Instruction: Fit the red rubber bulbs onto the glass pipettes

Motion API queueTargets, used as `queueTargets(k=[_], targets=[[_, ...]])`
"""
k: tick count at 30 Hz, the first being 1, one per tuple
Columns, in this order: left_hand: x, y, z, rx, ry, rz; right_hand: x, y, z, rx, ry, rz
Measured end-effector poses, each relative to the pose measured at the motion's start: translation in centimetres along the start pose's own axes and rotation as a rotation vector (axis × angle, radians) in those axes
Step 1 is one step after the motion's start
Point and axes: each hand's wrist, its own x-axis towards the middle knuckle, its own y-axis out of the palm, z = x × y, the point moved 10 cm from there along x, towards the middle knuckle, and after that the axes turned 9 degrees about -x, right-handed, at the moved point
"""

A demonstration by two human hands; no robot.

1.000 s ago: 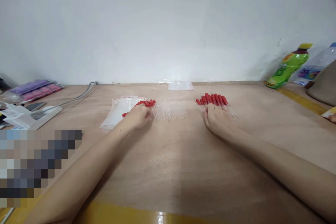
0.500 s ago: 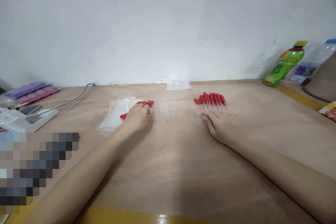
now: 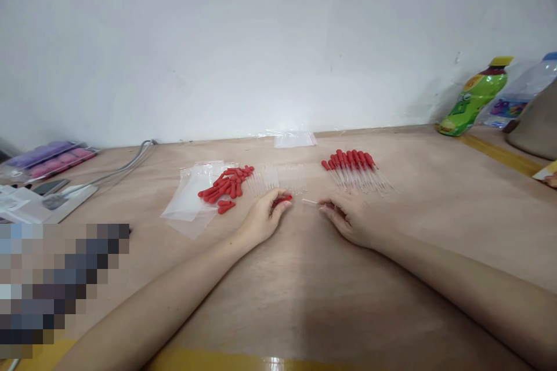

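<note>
My left hand (image 3: 266, 215) is closed on a red rubber dropper bulb (image 3: 282, 199), its open end pointing right. Across a small gap, my right hand (image 3: 350, 217) pinches a thin clear glass dropper tube (image 3: 310, 202) whose end points left at the bulb. Behind my left hand lies a row of clear tubes (image 3: 278, 178). A heap of loose red bulbs (image 3: 226, 184) rests to the left, partly on clear plastic bags (image 3: 187, 197). Beyond my right hand, several droppers with red bulbs on them (image 3: 354, 165) lie side by side.
A flat clear bag (image 3: 296, 139) lies against the wall. At the right stand a green bottle (image 3: 474, 98), a clear bottle (image 3: 513, 98) and a rounded beige object (image 3: 537, 122). On the left are a grey cable (image 3: 126, 163) and packs of purple and pink items (image 3: 56, 159).
My left hand has left the bulb heap and moved right and nearer, bringing a red bulb. My right hand has shifted slightly left and nearer with the tube.
</note>
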Motion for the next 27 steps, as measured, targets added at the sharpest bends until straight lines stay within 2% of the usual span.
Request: queueTargets(k=[5,12,21,27], targets=[[0.1,0.3,-0.4,0.007,0.027,0.047,0.3,0.7,0.5,0.019,-0.003,0.006],[0.0,0.5,-1.3,0.039,0.087,0.048,0.4,1.3,0.8,0.030,-0.055,0.059],[-0.2,1.4,-0.5,-0.044,0.065,0.141,0.7,1.9,0.6,0.134,-0.059,0.147],[-0.3,1.9,-0.5,0.031,0.069,0.188,1.0,2.1,0.9,0.018,-0.058,0.180]])
